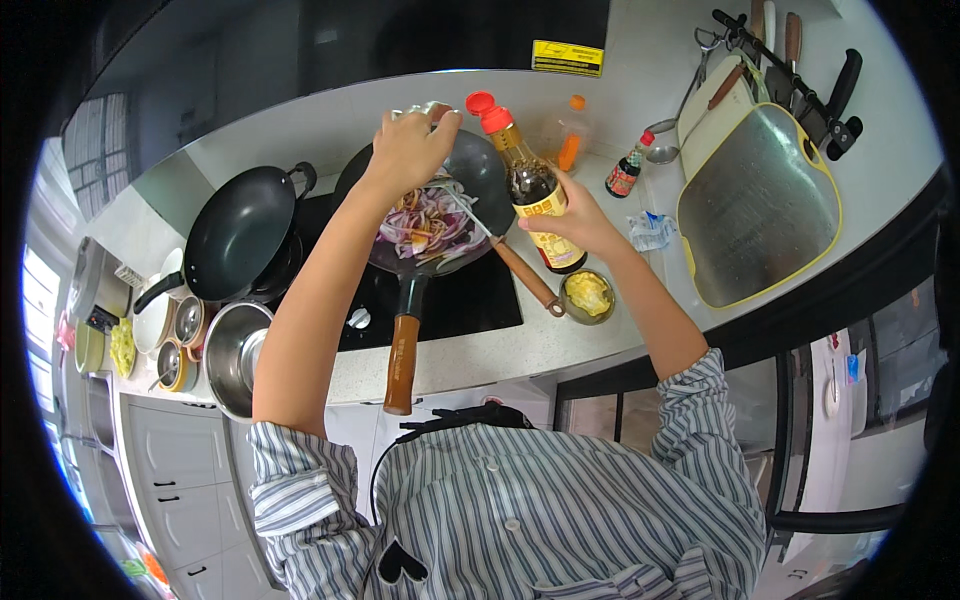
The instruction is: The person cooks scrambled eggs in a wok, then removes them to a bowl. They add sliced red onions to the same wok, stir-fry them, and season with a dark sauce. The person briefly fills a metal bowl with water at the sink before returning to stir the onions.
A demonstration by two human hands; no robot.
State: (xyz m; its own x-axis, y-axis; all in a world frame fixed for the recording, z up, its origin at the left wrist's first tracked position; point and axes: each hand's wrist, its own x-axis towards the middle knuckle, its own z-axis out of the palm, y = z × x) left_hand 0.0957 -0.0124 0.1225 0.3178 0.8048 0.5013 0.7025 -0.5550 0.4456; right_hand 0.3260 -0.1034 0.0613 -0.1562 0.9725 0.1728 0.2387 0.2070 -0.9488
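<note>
My right hand [574, 217] grips a glass bottle of dark sauce [534, 180] around its yellow label; its red flip cap stands open. Above the far side of a wok [491, 161], my left hand [412, 146] has its fingers bent around something whitish, partly hidden, that I cannot identify. Sliced red onion [431, 229] with brown sauce on it lies in the wok. A wooden-handled spatula [525, 274] rests across the wok's right rim, its handle over the counter. Near the bottle's base stands a small bowl with a yellow food [587, 294].
A second black wok [240, 232] and a steel bowl [225, 352] stand left. Behind the sauce bottle is a plastic bottle with an orange cap [576, 105]; right of it are a small red-capped bottle [626, 169] and a yellow-edged board [761, 210]. The range hood [337, 45] overhangs the wok.
</note>
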